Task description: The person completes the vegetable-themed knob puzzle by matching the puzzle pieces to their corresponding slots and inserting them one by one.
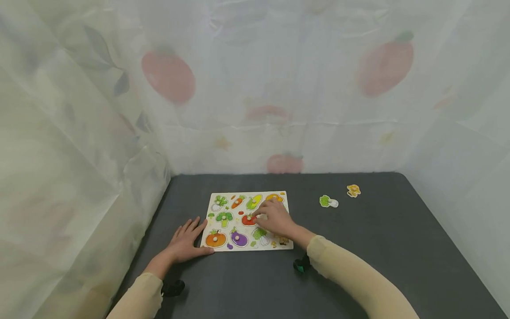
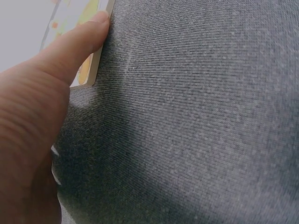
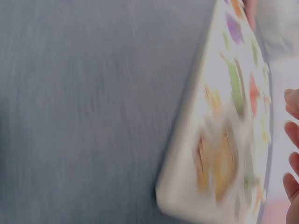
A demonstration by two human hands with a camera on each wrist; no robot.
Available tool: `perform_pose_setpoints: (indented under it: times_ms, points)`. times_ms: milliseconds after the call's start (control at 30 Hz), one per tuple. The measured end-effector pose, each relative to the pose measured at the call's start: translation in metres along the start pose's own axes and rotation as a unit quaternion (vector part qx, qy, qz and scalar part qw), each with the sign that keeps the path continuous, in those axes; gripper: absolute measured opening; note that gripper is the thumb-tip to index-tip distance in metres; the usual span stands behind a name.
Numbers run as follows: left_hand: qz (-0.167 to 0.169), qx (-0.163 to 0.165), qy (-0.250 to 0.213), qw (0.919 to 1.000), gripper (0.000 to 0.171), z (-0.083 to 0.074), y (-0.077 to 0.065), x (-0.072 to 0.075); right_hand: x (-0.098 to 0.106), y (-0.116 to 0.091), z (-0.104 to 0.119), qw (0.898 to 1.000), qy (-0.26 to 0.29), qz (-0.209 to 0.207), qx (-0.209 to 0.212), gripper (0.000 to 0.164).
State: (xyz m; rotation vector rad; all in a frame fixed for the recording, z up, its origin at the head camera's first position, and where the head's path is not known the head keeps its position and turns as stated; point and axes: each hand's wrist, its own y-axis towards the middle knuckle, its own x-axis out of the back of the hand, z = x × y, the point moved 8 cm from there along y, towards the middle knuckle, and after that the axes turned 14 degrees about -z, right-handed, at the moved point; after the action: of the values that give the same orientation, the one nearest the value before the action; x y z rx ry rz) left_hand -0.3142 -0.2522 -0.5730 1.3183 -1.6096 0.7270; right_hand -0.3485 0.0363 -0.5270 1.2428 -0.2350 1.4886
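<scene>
A white vegetable puzzle board [image 1: 248, 249] lies on the dark table, with knobbed pieces in it. My left hand [image 1: 184, 243] rests at its left edge, fingers spread. In the left wrist view the thumb [image 2: 79, 42] presses on the board's near corner. Over the board's right half is my right hand [image 1: 275, 218], its fingertips beside the red tomato piece [image 1: 247, 220], with nothing seen between them. The right wrist view is blurred; the fingers [image 3: 292, 135] at its right edge are loosely bent, above the board [image 3: 180, 200]. The hand hides part of the board's right side.
To the right of the board lie a loose leafy green-and-white piece [image 1: 328, 201] and, farther back, a yellow mushroom-like piece [image 1: 353, 191]. Pale printed curtains [image 1: 239, 88] rise along the table's back and sides.
</scene>
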Motion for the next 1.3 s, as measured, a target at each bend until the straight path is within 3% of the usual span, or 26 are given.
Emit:
perform_pose_setpoints:
  times_ms: [300, 733, 967, 1300]
  points:
    - [-0.002, -0.004, -0.007, 1.0, 0.11, 0.001, -0.001, 0.003, 0.052, -0.009, -0.076, 0.993, 0.01, -0.053, -0.104, 0.024]
    - [-0.016, -0.004, -0.02, 0.9997, 0.116, 0.014, 0.002, -0.008, 0.113, -0.053, -0.174, 0.974, -0.085, -0.103, -0.181, 0.031]
    - [-0.014, -0.001, -0.014, 0.9998, 0.116, 0.018, 0.002, -0.01, 0.132, -0.073, -0.197, 0.968, -0.09, -0.111, -0.207, 0.029]
    - [-0.015, 0.002, -0.01, 0.9998, 0.117, 0.022, 0.004, -0.012, 0.141, -0.082, -0.205, 0.966, -0.104, -0.098, -0.217, 0.03]
